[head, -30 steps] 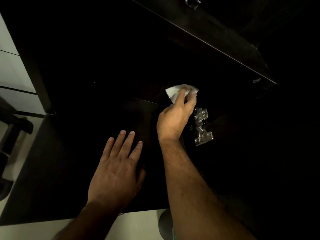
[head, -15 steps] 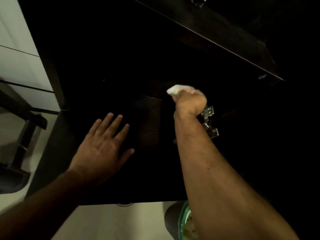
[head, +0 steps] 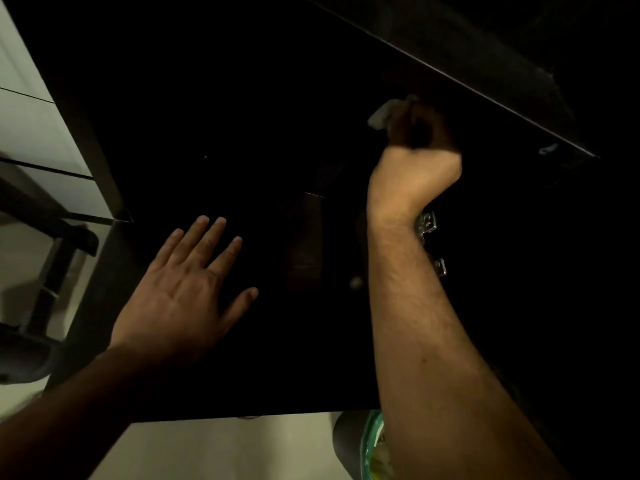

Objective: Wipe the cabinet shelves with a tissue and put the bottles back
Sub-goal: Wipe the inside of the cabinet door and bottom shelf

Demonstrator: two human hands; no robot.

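Right hand [head: 415,161] is clenching the tissue [head: 379,116] inside the cabinet [head: 242,98]; left hand [head: 183,296] is lying flat, fingers spread, on its door.

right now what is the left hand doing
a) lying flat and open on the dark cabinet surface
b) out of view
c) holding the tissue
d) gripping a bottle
a: the left hand lies with fingers spread and palm down on the dark cabinet surface, holding nothing, while the right hand is closed around the white tissue deeper in the cabinet.
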